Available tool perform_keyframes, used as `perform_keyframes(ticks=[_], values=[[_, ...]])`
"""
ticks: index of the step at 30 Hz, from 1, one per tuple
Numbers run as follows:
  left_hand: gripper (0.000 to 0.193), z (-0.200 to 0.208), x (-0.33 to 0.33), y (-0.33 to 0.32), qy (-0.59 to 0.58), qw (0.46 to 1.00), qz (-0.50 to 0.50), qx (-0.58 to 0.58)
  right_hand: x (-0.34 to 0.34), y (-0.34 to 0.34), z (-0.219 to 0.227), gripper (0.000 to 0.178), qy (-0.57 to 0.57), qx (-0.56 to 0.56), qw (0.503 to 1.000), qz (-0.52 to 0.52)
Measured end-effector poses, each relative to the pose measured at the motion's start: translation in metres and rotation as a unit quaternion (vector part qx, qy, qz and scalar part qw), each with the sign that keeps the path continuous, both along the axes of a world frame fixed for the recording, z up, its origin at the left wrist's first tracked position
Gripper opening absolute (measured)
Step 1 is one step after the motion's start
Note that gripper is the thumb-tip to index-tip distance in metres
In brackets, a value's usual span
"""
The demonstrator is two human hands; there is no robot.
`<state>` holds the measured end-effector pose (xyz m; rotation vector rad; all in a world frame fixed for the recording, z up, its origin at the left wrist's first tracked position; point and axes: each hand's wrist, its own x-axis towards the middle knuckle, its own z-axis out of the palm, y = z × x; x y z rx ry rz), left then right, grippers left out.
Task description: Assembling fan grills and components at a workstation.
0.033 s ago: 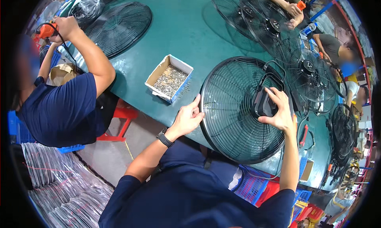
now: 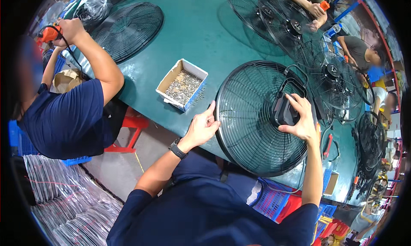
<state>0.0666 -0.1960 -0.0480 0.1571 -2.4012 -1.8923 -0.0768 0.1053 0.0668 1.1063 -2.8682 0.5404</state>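
Note:
A round black wire fan cage (image 2: 248, 113) lies in front of me at the near edge of the table. At its left rim is my left hand (image 2: 200, 129), thumb and fingers closed on the edge, with the index finger along the outside. My right hand (image 2: 305, 122) grips the black motor housing (image 2: 281, 110) on the right part of the cage, its thumb and fingers bent around the sides. A black cable (image 2: 296, 67) loops at the top of the housing. What lies beneath the cage is mostly hidden.
An open cardboard box of small screws (image 2: 185, 84) stands left of the cage on the green table (image 2: 192, 27). More fan cages (image 2: 130, 29) lie around it. A co-worker (image 2: 72, 113) at left holds an orange tool (image 2: 50, 33). A red-handled tool (image 2: 328, 146) lies at right.

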Motion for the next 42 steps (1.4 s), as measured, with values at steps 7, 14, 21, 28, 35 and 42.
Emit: perform_keyframes(ticks=[7,14,21,28,35,42], values=[[0.063,0.001,-0.002,-0.001,0.000,0.999,-0.013,-0.033,0.000,-0.002,0.001,0.097,-0.009,0.008,1.000,-0.012],[0.062,-0.003,-0.003,-0.001,-0.014,0.999,-0.008,-0.029,0.001,-0.002,0.000,0.098,-0.006,0.013,1.000,-0.019],[0.060,-0.006,-0.003,-0.001,-0.003,1.000,0.002,-0.028,0.003,-0.004,-0.001,0.098,-0.018,0.013,0.999,-0.025],[0.060,-0.002,-0.005,-0.001,-0.007,0.999,0.006,-0.032,0.003,0.006,-0.008,0.098,-0.024,0.032,0.999,-0.021],[0.062,0.004,-0.004,0.001,-0.059,0.998,0.012,-0.012,0.046,0.096,-0.056,0.053,-0.019,-0.353,0.865,-0.355],[0.061,-0.010,-0.011,-0.002,-0.041,0.998,-0.018,0.040,0.090,0.129,-0.114,0.046,0.026,-0.349,0.849,-0.396]])
